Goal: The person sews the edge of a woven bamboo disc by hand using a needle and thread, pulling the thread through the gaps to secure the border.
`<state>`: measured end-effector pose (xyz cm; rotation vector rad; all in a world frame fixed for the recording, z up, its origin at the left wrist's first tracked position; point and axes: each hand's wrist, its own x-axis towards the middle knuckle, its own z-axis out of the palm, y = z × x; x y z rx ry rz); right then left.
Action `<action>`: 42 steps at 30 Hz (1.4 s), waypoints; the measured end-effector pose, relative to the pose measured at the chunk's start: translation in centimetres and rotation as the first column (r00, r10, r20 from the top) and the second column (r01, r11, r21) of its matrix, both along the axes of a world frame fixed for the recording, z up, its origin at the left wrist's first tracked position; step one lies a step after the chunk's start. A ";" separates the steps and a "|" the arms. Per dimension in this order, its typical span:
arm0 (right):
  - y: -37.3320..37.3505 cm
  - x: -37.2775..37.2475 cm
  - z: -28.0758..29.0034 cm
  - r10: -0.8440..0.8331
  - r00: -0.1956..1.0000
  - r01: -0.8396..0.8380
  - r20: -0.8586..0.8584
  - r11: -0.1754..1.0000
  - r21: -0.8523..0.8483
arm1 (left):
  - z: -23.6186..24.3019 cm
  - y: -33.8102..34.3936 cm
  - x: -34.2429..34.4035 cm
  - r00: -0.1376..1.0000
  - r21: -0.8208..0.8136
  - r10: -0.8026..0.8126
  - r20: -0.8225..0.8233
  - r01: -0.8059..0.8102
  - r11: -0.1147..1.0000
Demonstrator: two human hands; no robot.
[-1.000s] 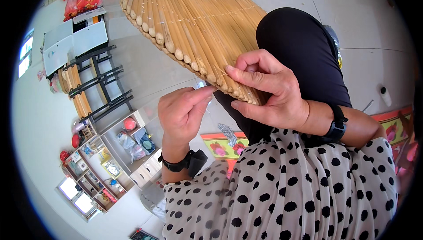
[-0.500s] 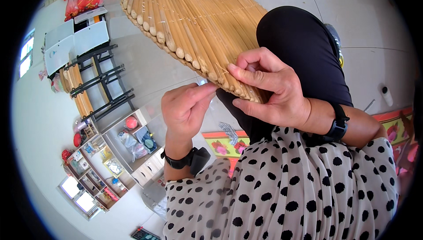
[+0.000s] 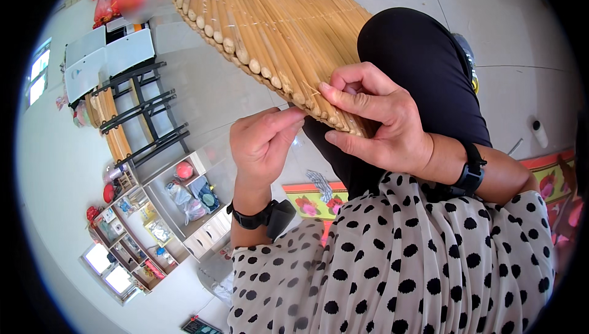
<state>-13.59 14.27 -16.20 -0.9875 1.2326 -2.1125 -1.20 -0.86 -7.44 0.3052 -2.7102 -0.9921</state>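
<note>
A tan piece made of stitched straw or reed stems (image 3: 279,24), shaped like a flat fan or mat, extends from my hands to the top of the view. Its blunt, rounded stem ends line the near left edge, and pale thread crosses the stems in rows. My right hand (image 3: 389,122) grips the near corner, with the thumb below and bent fingers on top. Beside a loose fibre, its fingertips press on the stems. Fingers pinched together, my left hand (image 3: 267,144) meets the edge from the left. Whatever lies in that pinch is too small to make out.
My dark-trousered knee (image 3: 417,46) is right of the straw piece. Past it, a white bottle (image 3: 539,133) lies on the tiled floor. To the left are a black metal frame (image 3: 138,104) and shelves with household items (image 3: 138,236). A flowered mat (image 3: 307,202) is below my hands.
The straw piece has shifted very slightly to the right. My left hand has moved a little right along with it, still pinched at the edge. My right hand keeps its grip.
</note>
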 end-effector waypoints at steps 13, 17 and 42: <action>0.0 -0.4 0.4 -0.050 0.999 0.051 -0.016 0.998 0.047 | 1.8 1.5 0.1 0.956 -0.028 0.231 0.184 -0.230 0.973; 0.1 -0.4 0.3 -0.031 1.000 0.031 -0.003 0.999 0.033 | 1.7 1.5 0.0 0.963 -0.042 0.210 0.170 -0.206 0.978; -0.1 -0.4 0.2 -0.049 0.998 0.051 -0.039 0.998 0.043 | 1.2 4.5 -2.3 0.907 0.105 0.397 0.145 -0.413 0.905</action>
